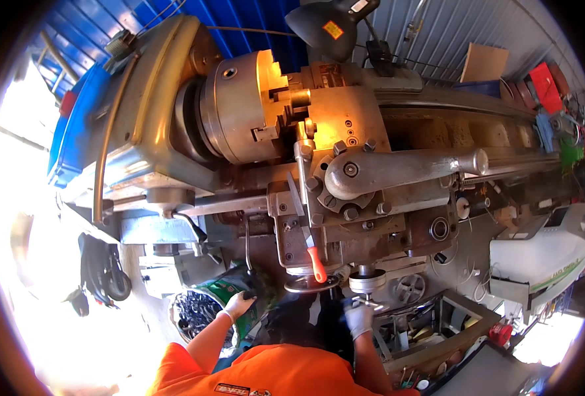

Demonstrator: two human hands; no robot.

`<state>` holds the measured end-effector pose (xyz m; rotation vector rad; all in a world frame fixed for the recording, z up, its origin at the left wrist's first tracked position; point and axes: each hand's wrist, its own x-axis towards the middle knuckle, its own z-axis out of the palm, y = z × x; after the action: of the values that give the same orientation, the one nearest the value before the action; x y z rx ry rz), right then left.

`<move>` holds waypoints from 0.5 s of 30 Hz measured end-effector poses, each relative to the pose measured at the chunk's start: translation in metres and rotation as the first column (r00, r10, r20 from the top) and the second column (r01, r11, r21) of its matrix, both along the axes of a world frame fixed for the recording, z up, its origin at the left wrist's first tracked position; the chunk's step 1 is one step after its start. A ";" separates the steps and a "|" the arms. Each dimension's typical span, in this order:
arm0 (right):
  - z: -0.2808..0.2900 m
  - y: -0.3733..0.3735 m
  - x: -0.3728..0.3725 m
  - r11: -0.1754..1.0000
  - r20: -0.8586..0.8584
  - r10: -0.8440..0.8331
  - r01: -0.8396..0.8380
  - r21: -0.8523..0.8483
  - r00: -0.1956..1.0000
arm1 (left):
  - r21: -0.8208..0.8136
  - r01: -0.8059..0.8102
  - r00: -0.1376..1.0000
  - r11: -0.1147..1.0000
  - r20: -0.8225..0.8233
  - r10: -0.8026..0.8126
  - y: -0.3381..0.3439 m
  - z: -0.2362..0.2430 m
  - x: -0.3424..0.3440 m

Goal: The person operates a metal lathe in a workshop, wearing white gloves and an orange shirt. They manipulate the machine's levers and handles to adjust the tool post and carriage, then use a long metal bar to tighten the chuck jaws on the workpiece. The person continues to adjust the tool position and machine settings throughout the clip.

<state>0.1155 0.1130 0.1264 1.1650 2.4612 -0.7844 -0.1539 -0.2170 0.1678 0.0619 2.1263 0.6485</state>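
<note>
My gloved left hand (237, 303) is in front of the green side of a bucket (223, 287) full of dark metal shavings. Its fingers are closed around something dark that is too small to name. At the front of a metal lathe, my gloved right hand (358, 320) is just below a small crank handle (369, 303) on a round dial (367, 282). Motion blurs those fingers, so their grip is unclear. Between the hands, a tool with an orange handle (316, 264) lies on the lathe carriage (292, 237).
The lathe chuck (236, 109) grips a short round workpiece (300, 98) under a black lamp (332, 30). A long clamping lever (404, 168) tops the tool post. Below right stands an open metal-framed box (484, 317) of parts. A handwheel (312, 284) is at the front.
</note>
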 end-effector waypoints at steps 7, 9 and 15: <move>0.108 0.062 -0.011 0.952 -0.200 -0.301 0.281 -0.121 0.932 | -0.032 0.189 0.977 0.981 -0.098 -0.192 -0.016 -0.032 -0.003; 0.069 0.005 -0.007 0.905 -0.205 -0.342 0.263 -0.334 0.917 | 0.033 0.158 0.985 0.987 -0.080 -0.155 0.015 0.005 -0.017; 0.177 0.079 -0.009 0.472 -0.004 -0.668 0.420 -0.775 0.744 | 0.063 0.090 0.996 0.994 0.012 -0.091 0.035 0.028 -0.026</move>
<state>0.1066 0.1919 0.3032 1.5506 1.5273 -2.0651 -0.1797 -0.1823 0.1956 0.1859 2.0768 0.6594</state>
